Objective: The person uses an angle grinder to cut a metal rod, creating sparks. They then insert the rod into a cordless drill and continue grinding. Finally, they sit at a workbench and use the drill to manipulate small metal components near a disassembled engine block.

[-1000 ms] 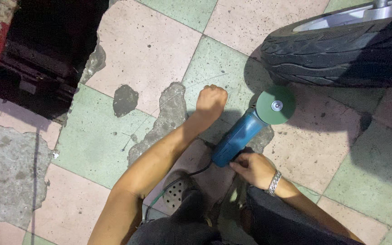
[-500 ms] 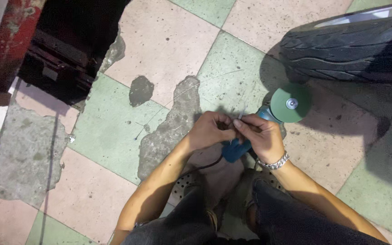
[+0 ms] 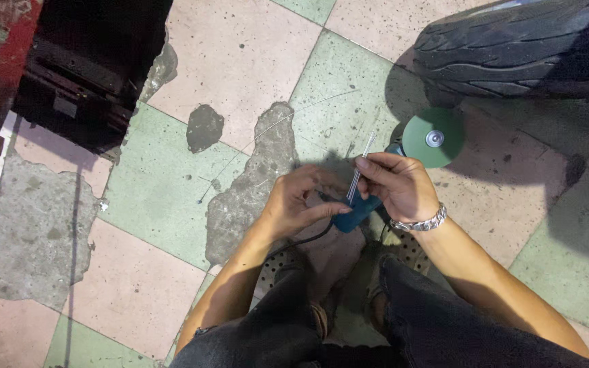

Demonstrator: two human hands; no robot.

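Head view: right hand (image 3: 398, 185) pinches thin silver metal rods (image 3: 360, 170) above the blue angle grinder (image 3: 403, 163) lying on the tiled floor (image 3: 226, 54); left hand (image 3: 299, 203), fingers curled, steadies their lower end. No grinding is under way.

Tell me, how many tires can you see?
1. The black tire lies at the top right, just above the grinder's green disc. More could be out of view.

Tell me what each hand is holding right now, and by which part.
The right hand pinches a thin metal wire partway along its length. The left hand touches the blue grinder at its handle; whether it grips it cannot be told.
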